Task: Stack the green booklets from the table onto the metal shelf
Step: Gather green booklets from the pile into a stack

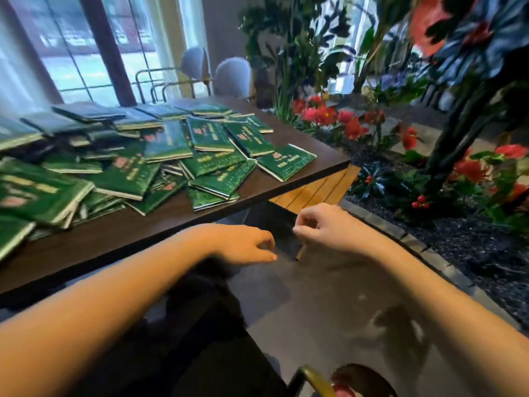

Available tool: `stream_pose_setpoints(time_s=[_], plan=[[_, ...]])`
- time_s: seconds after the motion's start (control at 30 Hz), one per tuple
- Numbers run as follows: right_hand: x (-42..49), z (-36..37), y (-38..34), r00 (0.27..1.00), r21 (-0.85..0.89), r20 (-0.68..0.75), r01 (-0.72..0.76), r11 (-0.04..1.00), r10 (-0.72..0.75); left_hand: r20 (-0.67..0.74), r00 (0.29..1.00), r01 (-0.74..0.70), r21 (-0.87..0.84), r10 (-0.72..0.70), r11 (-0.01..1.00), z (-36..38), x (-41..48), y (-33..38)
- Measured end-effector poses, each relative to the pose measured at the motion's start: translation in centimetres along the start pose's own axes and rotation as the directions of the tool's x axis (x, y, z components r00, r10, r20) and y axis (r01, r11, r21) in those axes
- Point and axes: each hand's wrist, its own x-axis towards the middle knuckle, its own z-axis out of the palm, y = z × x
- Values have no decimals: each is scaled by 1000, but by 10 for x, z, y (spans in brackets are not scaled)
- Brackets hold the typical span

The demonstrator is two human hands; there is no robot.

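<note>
Indoors: dark table, green booklets heaped across it.
Window far left, flower bed right; left hand slack and empty, right hand curled, grip unclear.

Green booklets lie in loose, overlapping heap across dark table, a few reaching toward its right corner. Left hand and right hand hover just off table's near edge, below its top, close together, fingers loosely curled, nothing in either. Slatted wooden surface shows under table's right corner. Two pale round-backed chairs stand at table's far side, window beyond. Red flowers and dark foliage fill bed right of table.
</note>
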Motion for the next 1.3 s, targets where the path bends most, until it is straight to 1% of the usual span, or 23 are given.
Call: stream_pose_setpoints(time_s=[0.1, 0.2, 0.27, 0.4, 0.53, 0.6, 0.67, 0.8, 0.93, 0.97, 1.07, 1.13, 1.2, 1.3], plan=[[14, -20, -43, 990, 35, -27, 142, 989, -141, -33, 999, 4, -11, -5, 1000, -19, -47, -11], [27, -30, -90, 963, 87, -26, 270, 959, -269, -136, 989, 48, -14, -49, 999, -35, -96, -27], [37, -34, -117, 942, 81, -47, 335, 939, -333, -186, 977, 97, -33, -102, 995, -42, -124, -38], [55, -37, -177, 891, 19, -50, 453, 891, -452, -313, 920, 213, -110, -237, 971, -53, -186, -65], [67, -34, -223, 867, -176, -68, 477, 861, -494, -405, 841, 275, -255, -360, 927, -56, -230, -93], [79, -30, -249, 848, -207, -71, 502, 840, -525, -464, 774, 305, -322, -430, 896, -57, -250, -112], [91, -27, -266, 838, -196, -67, 521, 831, -541, -520, 708, 291, -403, -479, 868, -58, -259, -131], [131, -13, -298, 825, -111, -39, 557, 823, -564, -641, 508, 230, -543, -575, 808, -59, -265, -181], [173, 2, -321, 815, -104, -28, 574, 813, -579, -712, 303, 231, -590, -634, 773, -67, -257, -223], [184, 6, -326, 812, -127, -41, 574, 809, -582, -726, 263, 230, -592, -635, 772, -71, -256, -230], [214, 16, -339, 815, -187, -81, 552, 812, -573, -754, 184, 229, -591, -631, 774, -81, -246, -247], [231, 22, -345, 826, -190, -86, 535, 823, -557, -766, 160, 262, -576, -623, 775, -86, -238, -258], [245, 28, -347, 839, -203, -91, 512, 834, -537, -761, 181, 294, -563, -623, 772, -91, -229, -266], [262, 33, -342, 842, -224, -144, 484, 846, -520, -718, 215, 351, -576, -663, 738, -98, -217, -273]])
